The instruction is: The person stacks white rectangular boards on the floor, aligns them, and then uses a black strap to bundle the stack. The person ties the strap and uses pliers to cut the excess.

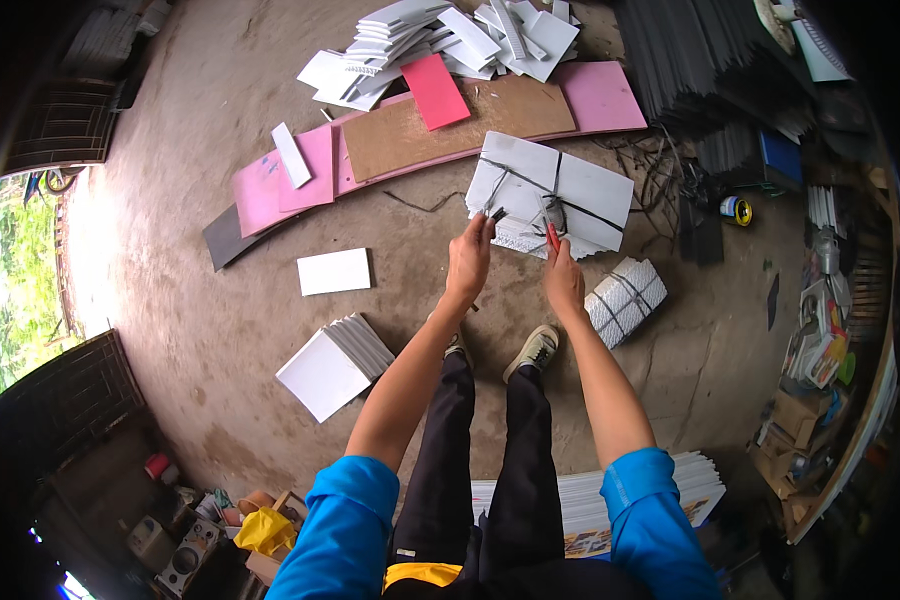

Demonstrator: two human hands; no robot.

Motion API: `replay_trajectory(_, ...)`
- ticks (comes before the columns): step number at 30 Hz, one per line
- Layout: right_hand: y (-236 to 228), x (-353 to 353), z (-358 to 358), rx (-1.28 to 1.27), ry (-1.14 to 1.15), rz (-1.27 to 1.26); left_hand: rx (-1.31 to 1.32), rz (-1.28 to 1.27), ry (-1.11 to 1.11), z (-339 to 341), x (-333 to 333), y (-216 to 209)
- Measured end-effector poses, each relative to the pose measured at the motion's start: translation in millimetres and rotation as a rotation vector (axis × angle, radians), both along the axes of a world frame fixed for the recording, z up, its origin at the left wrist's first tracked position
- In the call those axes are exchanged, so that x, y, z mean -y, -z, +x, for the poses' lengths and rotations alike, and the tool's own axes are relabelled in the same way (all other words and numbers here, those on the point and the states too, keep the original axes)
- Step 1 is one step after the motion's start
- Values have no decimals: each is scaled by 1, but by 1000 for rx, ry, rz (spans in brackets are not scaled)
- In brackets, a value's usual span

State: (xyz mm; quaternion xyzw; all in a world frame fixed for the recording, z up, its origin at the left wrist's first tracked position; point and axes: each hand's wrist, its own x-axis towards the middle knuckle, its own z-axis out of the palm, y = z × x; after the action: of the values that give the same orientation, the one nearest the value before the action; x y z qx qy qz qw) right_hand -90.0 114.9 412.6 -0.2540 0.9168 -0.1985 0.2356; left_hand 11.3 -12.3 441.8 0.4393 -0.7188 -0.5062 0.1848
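Observation:
A bundle of white boards (598, 182) lies on the floor just past my hands, with a black strap (518, 176) crossed around it and knotted near its right side. My left hand (469, 262) is closed at the bundle's near left corner, pinching a short dark end of strap. In my right hand (565, 280) is a red-handled blade tool (552, 238); its narrow grey metal tip points away from me, over the bundle beside the knot. Whether it is a knife or scissors cannot be made out. Right of my right hand sits a smaller strapped white bundle (627, 300).
Pink and brown boards (460, 125) lie beyond, a red card (435, 92) on them and a loose white heap (400, 40) behind. A white stack (330, 372) and a single white piece (334, 272) are at left. Dark sheets (705, 70) and a tape roll (736, 211) lie right.

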Motion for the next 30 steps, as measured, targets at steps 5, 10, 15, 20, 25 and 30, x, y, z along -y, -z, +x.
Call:
replay_trajectory(5, -5, -20, -2, 371, 232, -291, -182, 172, -250, 36, 6, -27)
replay_trajectory(10, -51, -16, 27, 638, 129, -568, -733, 718, -410, 47, -6, -86)
replay_trajectory(15, -169, 36, 48, 1084, -22, -534, -942, 664, -472, 48, 12, -147)
replay_trajectory(20, -244, 76, 36, 997, -290, -594, -1099, 581, -407, 53, 70, -208)
replay_trajectory(25, -305, 101, 40, 1038, -350, -549, -1213, 629, -512, 55, 88, -268)
replay_trajectory(30, -317, 122, 51, 1100, -344, -582, -1282, 629, -598, 59, 98, -294)
